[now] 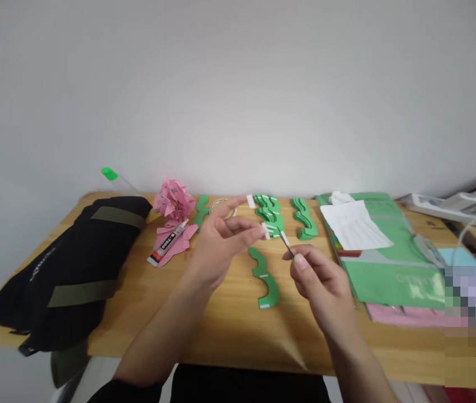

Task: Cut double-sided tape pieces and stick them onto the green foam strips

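Note:
My left hand (216,246) is raised over the table, its thumb and a finger pinched on a small white strip (265,230). Another white piece (250,201) shows at the tip of its extended forefinger. In my right hand (319,277) is a thin, dark, pointed tool (287,247), whose kind I cannot make out; its tip is close to the left fingertips, with a white bit beside it. Below, between both hands, lies a wavy green piece (270,288) bearing white strips. Behind them is a stack of similar green pieces (270,206) with white strips.
Another green stack (304,218) lies right of centre. Left are a pink paper flower (174,200), a B-7000 glue tube (166,244) and a black bag (78,268). Right are a green folder (389,280), a crumpled white paper (357,226) and a power strip (439,206). A wall stands behind.

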A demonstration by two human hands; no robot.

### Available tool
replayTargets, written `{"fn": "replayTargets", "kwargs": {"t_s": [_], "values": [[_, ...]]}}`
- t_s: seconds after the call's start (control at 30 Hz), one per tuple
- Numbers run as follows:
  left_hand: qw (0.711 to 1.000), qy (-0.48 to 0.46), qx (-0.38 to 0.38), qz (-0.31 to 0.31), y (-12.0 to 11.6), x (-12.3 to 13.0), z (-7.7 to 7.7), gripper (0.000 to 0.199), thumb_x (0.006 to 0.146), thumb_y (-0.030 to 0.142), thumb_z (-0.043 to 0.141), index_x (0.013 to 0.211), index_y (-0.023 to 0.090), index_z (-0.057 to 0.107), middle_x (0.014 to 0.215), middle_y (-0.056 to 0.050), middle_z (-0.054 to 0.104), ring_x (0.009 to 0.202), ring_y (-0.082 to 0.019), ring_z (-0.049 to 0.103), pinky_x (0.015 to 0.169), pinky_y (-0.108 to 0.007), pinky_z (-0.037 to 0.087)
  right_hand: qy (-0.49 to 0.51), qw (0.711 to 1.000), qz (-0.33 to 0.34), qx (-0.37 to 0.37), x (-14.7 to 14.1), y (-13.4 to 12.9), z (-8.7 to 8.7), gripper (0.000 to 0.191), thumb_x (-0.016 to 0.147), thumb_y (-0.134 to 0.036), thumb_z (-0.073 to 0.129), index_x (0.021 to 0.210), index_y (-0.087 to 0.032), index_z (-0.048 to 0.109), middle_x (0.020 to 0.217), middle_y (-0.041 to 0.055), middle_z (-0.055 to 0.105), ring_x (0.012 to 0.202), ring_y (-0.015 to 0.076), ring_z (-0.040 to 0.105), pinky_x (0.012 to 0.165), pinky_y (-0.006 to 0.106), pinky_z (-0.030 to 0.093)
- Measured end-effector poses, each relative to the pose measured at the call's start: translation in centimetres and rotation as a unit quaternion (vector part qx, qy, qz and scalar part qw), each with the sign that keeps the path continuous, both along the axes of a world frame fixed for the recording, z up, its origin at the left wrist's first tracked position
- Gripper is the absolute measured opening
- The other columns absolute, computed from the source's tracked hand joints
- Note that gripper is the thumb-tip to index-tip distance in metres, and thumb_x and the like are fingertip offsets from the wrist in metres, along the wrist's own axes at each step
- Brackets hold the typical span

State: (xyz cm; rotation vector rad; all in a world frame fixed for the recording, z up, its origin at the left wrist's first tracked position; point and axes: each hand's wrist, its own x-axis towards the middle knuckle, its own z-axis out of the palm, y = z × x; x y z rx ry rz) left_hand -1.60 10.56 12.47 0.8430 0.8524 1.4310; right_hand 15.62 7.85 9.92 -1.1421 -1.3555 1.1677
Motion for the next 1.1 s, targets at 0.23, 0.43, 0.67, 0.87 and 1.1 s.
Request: {"fn": "replayTargets", "kwargs": {"t_s": [0.23,0.43,0.67,0.87,1.1], "values": [[0.972,0.216,0.07,-0.063,-1.9,-2.0,-1.4,0.059,0.073,0.01,0.077,0.126,0.025,0.057,0.107,-0.004,0.072,0.09,-0.017,0.072,0.084,-0.03,0.056,-0.31,0.94,0.122,0.077,2.2,-0.5,-0.4,0.026,0.09,-0.042,0.055,0.084,-0.019,0.064,0.065,0.0029,0.067,0.054,0.0161,0.059,0.052,0.028,0.038],[0.941,0.289,0.058,-0.166,-3.0,-2.7,-1.9,0.059,0.075,0.009,0.074,0.129,0.028,0.061,0.104,-0.005,0.074,0.081,-0.018,0.073,0.086,-0.034,0.057,-0.385,0.898,0.191,0.094,2.5,-0.7,-0.3,0.03,0.091,-0.044,0.052,0.078,-0.019,0.063,0.056,-0.0001,0.06,0.046,0.0135,0.052,0.05,0.026,0.031],[0.916,0.329,0.07,-0.218,-2.8,-2.7,-2.0,0.058,0.072,0.005,0.072,0.125,0.03,0.065,0.102,-0.004,0.074,0.071,-0.015,0.069,0.077,-0.029,0.056,-0.392,0.887,0.232,0.081,2.7,-0.9,-0.8,0.033,0.09,-0.049,0.052,0.077,-0.02,0.062,0.053,-0.0006,0.058,0.044,0.0129,0.051,0.049,0.025,0.028],[0.893,0.375,0.112,-0.221,-2.8,-2.6,-2.5,0.066,0.072,0.004,0.07,0.13,0.035,0.061,0.103,-0.004,0.072,0.07,-0.014,0.067,0.071,-0.026,0.055,-0.357,0.901,0.241,0.046,2.8,-1.0,-0.9,0.028,0.088,-0.045,0.056,0.075,-0.021,0.064,0.05,-0.0028,0.055,0.042,0.0112,0.046,0.049,0.026,0.029],[0.941,0.309,-0.008,-0.14,-3.0,-3.1,-4.0,0.077,0.069,0.008,0.076,0.137,0.036,0.053,0.121,-0.006,0.059,0.067,-0.009,0.066,0.059,-0.023,0.051,-0.303,0.928,0.199,-0.083,4.1,-0.2,-3.4,0.024,0.07,-0.045,0.075,0.072,-0.022,0.068,0.061,-0.0003,0.065,0.052,0.0149,0.054,0.05,0.027,0.036]]}}
